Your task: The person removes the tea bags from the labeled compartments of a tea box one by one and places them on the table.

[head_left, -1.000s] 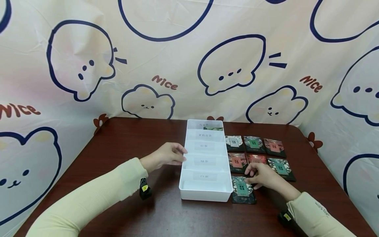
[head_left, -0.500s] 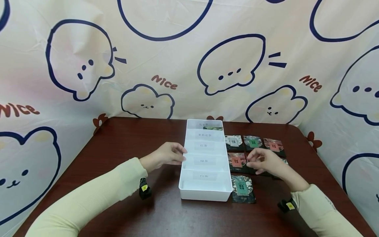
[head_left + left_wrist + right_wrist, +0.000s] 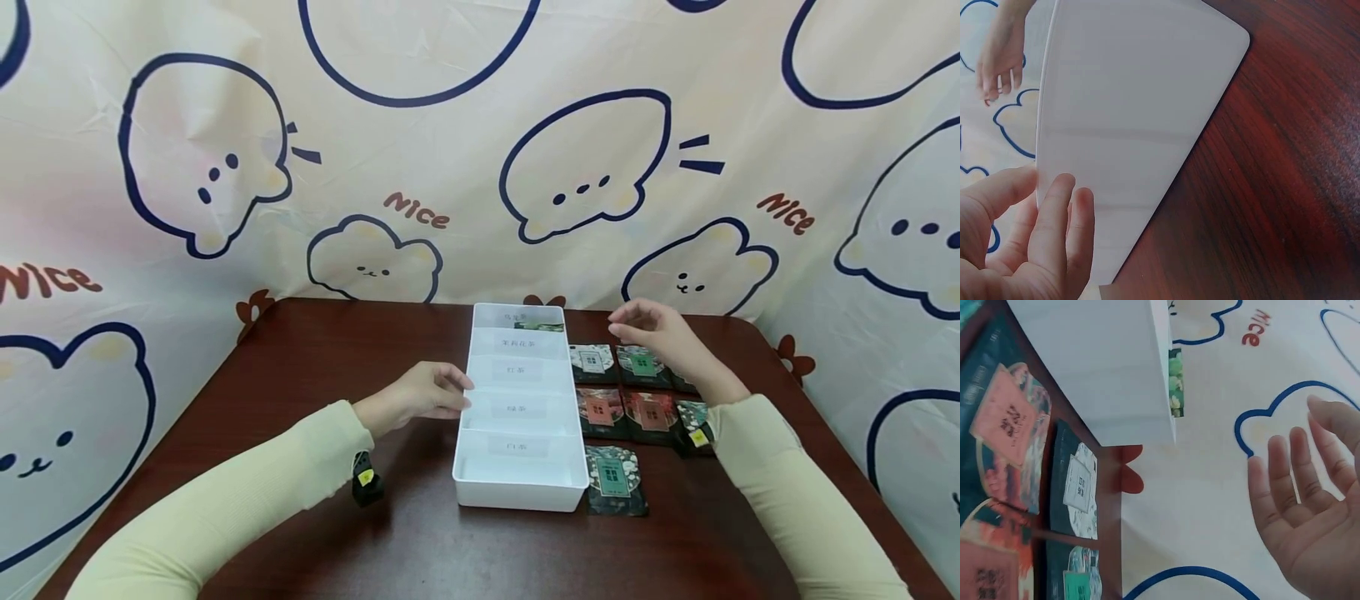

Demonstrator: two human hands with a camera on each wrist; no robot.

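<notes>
A long white divided box (image 3: pixel 517 496) with labelled compartments stands mid-table. My left hand (image 3: pixel 420 392) holds its left wall, fingers at the rim and the outer side (image 3: pixel 1116 94). A green tea packet (image 3: pixel 538 327) shows in the rearmost compartment. My right hand (image 3: pixel 660 333) is raised above the back row of tea packets, holding nothing, fingers loosely bent (image 3: pixel 1310 512). Right of the box lie several dark packets: white-labelled (image 3: pixel 592 363), green-labelled (image 3: pixel 642 365), red-labelled (image 3: pixel 600 412), another red-labelled (image 3: pixel 651 415) and a front green-labelled one (image 3: pixel 613 479). The right wrist partly covers others.
The brown table (image 3: pixel 337 533) ends at a cartoon-printed cloth (image 3: pixel 465 150) at the back and sides. The packets lie close along the box's right side. A small black device (image 3: pixel 367 479) sits on the left wrist.
My right hand has moved from the front packets backward and up, above the back row, uncovering the red-labelled packet in the middle row. My left hand stays at the box.
</notes>
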